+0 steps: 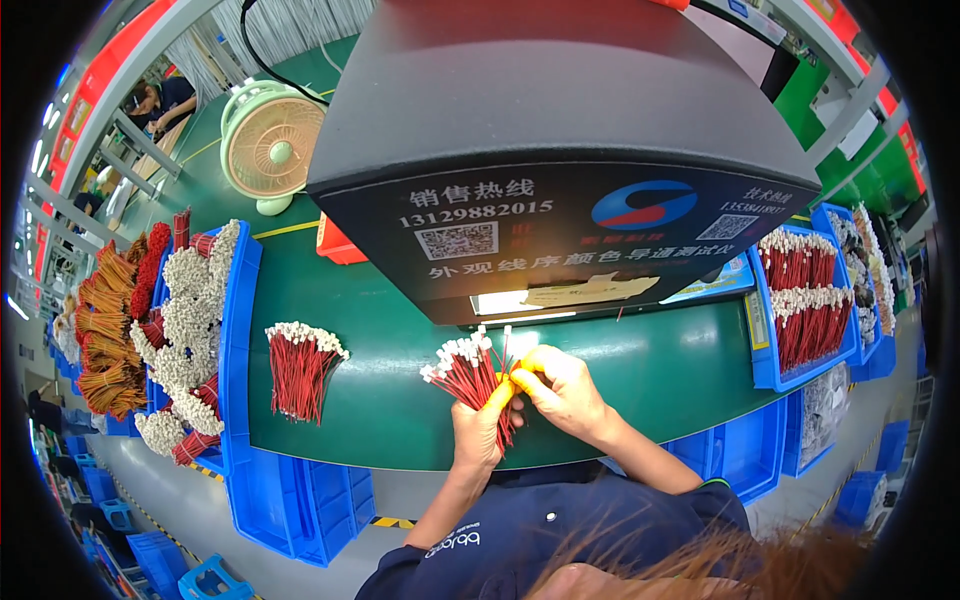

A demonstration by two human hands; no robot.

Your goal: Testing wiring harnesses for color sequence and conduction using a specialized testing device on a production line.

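Though half-hidden, hands (478, 430) (570, 385) seemingly closed on red wires (468, 384)

bright, even light is washing over my left hand (478, 432) and right hand (562, 390), and i am seeing both in fairly crisp focus. a lit panel (500, 302) is glowing white beneath the dark box (560, 115), and pale glare is streaking the green tabletop (655, 365) right of centre. small white tube lights (37, 156) are gleaming along the upper left rim. the fisheye lens is bending straight edges into curves, and black is filling the corners. loose hair (700, 555) is blurring at the lower right.
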